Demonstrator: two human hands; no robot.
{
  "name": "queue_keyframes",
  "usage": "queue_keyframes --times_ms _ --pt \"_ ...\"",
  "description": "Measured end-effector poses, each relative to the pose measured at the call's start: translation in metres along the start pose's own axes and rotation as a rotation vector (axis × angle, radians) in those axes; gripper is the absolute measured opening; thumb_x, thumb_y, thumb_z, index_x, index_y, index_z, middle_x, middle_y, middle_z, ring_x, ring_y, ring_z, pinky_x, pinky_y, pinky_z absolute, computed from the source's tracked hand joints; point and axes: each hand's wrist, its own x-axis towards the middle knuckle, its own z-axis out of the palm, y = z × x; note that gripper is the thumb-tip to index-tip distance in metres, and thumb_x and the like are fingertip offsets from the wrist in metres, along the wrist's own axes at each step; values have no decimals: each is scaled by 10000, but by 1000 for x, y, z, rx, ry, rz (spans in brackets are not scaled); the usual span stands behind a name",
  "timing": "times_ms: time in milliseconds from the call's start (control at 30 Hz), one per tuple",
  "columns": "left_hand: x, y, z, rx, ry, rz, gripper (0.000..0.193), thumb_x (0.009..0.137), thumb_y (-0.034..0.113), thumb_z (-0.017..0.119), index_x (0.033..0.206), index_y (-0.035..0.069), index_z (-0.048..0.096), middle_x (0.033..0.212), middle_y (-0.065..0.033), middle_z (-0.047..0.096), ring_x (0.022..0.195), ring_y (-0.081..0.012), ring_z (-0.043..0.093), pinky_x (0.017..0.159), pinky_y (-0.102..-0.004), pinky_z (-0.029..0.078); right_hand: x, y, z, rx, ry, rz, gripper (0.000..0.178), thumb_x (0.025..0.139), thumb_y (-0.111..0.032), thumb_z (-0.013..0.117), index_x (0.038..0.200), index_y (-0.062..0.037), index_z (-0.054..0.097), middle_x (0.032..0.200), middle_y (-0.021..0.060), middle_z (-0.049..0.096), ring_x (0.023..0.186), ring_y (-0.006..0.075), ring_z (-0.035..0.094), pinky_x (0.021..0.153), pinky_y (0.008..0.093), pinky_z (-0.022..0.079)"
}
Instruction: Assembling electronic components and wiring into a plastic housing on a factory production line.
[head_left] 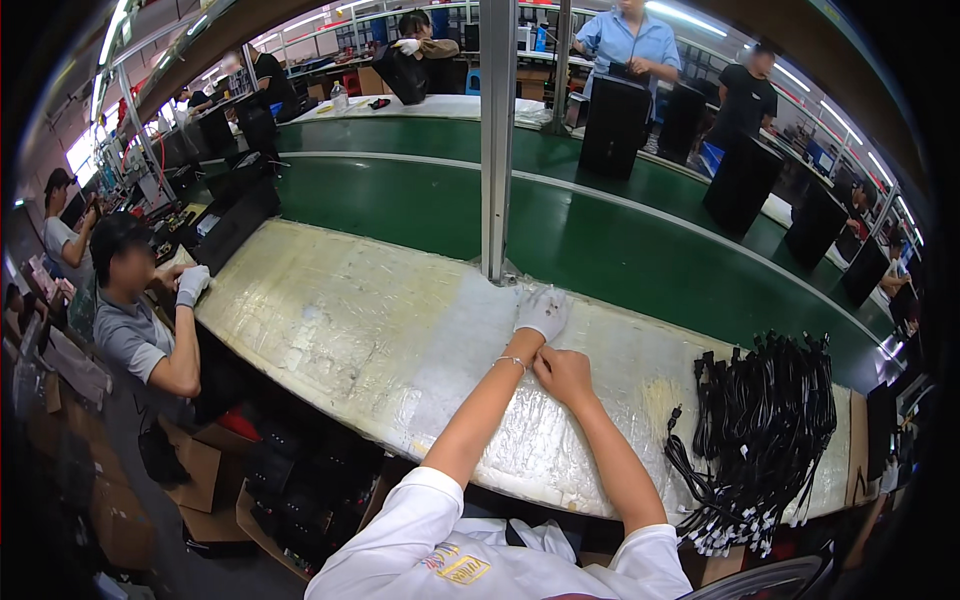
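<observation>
My left hand (543, 308) wears a white work glove and rests on the plastic-covered bench (400, 330), near the foot of a metal post. Its fingers are stretched out and it holds nothing; a thin bracelet circles that wrist. My right hand (566, 376) is bare and closed, its fingertips pinched at the cuff of the glove on my left wrist. To the right lies a large heap of black power cables (765, 420) with white-tipped ends hanging toward the front edge.
A metal post (495, 140) rises behind my hands. Beyond runs a green conveyor (400, 190) with black computer cases (615, 125) along its far side. A gloved co-worker (140, 310) sits at the left by another dark case (235, 220). Cardboard boxes (205, 470) stand below the bench.
</observation>
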Motion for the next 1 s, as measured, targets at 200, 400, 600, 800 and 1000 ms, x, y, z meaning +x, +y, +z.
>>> queue_keyframes --times_ms 200,400,600,800,1000 --pt "1 -2 -4 -48 2 -55 234 913 286 492 874 109 639 1007 -114 688 1030 -319 615 903 -436 488 4 -4 -3 4 -14 22 178 842 -226 625 753 -76 663 620 153 628 569 352 622 527 452 471" --pt "0 1 -12 -48 -66 -45 247 927 285 469 894 113 643 999 -121 691 1049 -324 614 907 -443 490 4 -4 0 -10 -37 9 169 839 -219 622 753 -77 660 620 150 632 571 345 626 527 448 478" --pt "3 5 -12 -19 -104 -46 317 952 323 448 938 96 667 1037 -145 688 1070 -333 610 927 -445 485 4 0 3 -21 -48 -7 151 836 -219 626 786 -82 665 629 143 640 572 340 630 530 443 487" --pt "4 2 -7 -31 -108 -48 348 965 348 435 947 104 682 1061 -148 686 1095 -354 595 965 -457 460 4 -2 -1 -51 -91 14 163 843 -240 619 812 -88 669 636 144 650 580 340 638 546 451 497" --pt "4 5 -12 -37 -148 -52 369 974 353 424 967 90 681 1093 -157 678 1118 -364 585 985 -456 449 4 0 1 -38 -76 9 162 847 -238 616 819 -87 668 635 147 648 582 342 637 543 454 494"
